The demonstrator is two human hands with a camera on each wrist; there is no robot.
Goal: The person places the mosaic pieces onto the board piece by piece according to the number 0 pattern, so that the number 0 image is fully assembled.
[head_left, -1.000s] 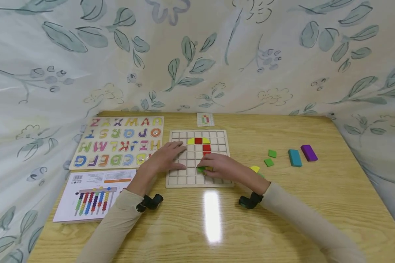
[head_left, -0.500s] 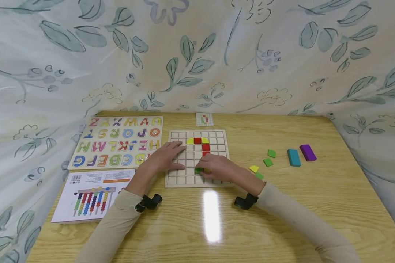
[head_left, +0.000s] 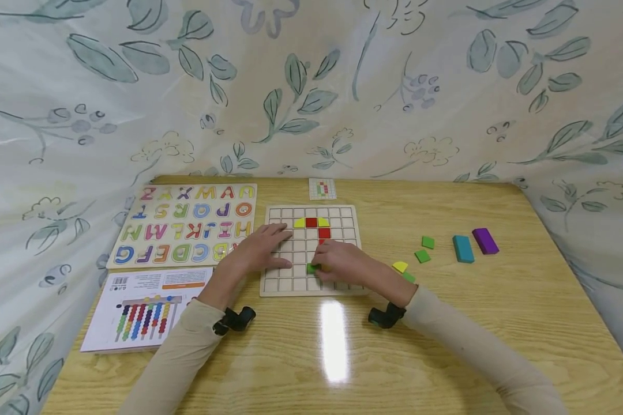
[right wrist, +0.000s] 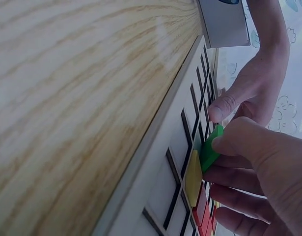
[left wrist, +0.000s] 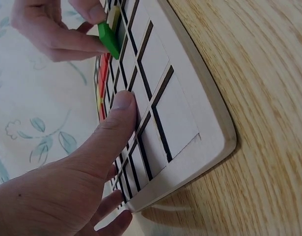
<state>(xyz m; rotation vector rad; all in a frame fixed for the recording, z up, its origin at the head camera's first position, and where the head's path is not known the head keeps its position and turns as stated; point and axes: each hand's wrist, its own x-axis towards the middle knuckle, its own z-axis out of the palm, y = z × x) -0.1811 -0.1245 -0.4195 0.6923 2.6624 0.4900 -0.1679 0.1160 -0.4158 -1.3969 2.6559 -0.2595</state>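
My right hand pinches a green square tile between thumb and fingers. The tile is tilted, its lower edge right at a cell of the wooden grid board. Beside it on the board lies a yellow tile, which my right hand mostly covers in the head view. Red tiles run up that column, and at the top a red tile sits between two yellow ones. My left hand rests on the board's left side with fingers spread, its thumb lying over the cells.
A small pattern card lies behind the board. To the right are loose green tiles, a yellow piece, a teal block and a purple block. An alphabet puzzle and a box with an abacus picture lie left.
My right hand has shifted slightly left with the green tile, and its forearm has uncovered more of the loose yellow and green pieces. My left hand has stayed in place on the board.
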